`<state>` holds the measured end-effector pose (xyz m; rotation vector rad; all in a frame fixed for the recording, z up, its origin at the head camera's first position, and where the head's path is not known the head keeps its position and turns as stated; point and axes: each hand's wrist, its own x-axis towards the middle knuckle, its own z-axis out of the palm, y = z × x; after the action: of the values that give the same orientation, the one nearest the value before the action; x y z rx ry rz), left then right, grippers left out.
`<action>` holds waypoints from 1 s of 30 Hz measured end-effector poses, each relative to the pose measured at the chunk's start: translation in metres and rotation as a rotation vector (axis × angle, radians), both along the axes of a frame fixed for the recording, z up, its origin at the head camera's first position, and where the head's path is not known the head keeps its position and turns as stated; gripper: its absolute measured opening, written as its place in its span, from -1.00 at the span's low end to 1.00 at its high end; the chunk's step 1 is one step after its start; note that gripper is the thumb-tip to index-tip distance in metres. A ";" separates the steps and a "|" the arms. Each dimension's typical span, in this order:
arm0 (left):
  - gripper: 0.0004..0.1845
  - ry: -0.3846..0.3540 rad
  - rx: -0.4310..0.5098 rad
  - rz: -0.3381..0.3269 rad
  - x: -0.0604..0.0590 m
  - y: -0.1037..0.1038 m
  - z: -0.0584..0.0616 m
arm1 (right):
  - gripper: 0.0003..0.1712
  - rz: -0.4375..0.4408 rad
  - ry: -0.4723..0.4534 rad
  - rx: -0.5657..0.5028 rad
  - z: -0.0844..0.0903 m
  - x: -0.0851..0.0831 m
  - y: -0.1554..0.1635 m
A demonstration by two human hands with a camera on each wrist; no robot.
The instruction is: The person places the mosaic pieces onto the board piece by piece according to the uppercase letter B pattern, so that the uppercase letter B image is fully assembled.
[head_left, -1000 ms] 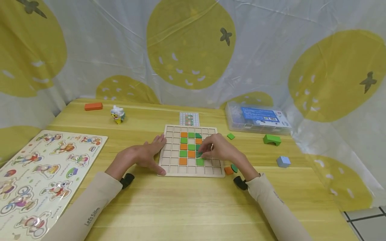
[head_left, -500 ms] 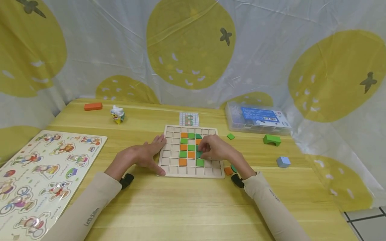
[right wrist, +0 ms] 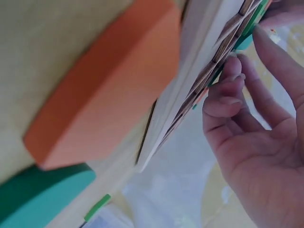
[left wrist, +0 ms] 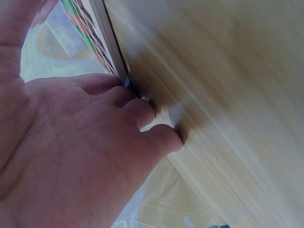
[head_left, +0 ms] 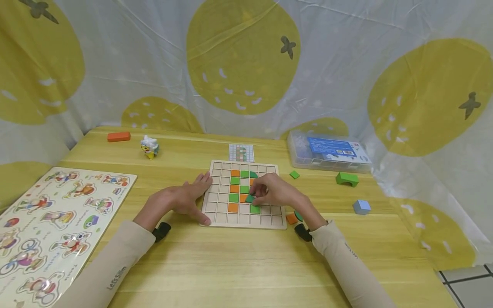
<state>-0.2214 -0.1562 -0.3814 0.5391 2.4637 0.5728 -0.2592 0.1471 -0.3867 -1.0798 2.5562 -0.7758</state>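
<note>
A wooden grid board lies on the table, with orange, light green and dark green tiles in its middle columns. My left hand rests against the board's left edge, thumb at the near corner and fingers farther up. My right hand is over the board's right half. Between thumb and fingers it pinches a dark green tile with a rounded side, tilted out of its cell. In the right wrist view the same green tile shows at the thumb tip. The right hand hides some cells behind it.
An orange piece and a dark green piece lie by the board's right corner. A pattern card is behind the board. Farther right are a light green tile, a plastic box, a green arch block and a blue cube.
The dark green tile under my right fingers has come up from lying flat and tilts to the left. My left hand has stayed in place on the board's edge.
</note>
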 end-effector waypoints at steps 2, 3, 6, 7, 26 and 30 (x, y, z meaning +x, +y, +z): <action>0.46 0.001 0.001 -0.001 0.000 0.000 -0.001 | -0.83 0.020 0.012 -0.005 -0.001 0.001 -0.002; 0.46 0.002 0.002 -0.002 -0.001 0.000 -0.001 | -0.83 0.029 0.019 -0.007 -0.001 0.002 -0.002; 0.46 0.007 0.009 -0.007 -0.001 -0.001 -0.002 | -0.84 0.049 0.031 -0.012 -0.002 0.003 -0.004; 0.45 0.009 0.012 -0.008 0.000 -0.001 -0.002 | -0.84 0.048 0.035 -0.011 -0.003 0.003 -0.005; 0.46 0.003 0.018 -0.009 0.001 -0.001 -0.001 | -0.55 0.024 0.217 0.116 -0.004 -0.004 -0.019; 0.47 0.003 0.016 -0.006 0.000 0.001 0.000 | -0.66 0.003 0.259 0.205 0.000 -0.013 -0.027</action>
<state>-0.2211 -0.1555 -0.3814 0.5541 2.4616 0.5898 -0.2718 0.1203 -0.3863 -1.1829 2.7696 -0.3821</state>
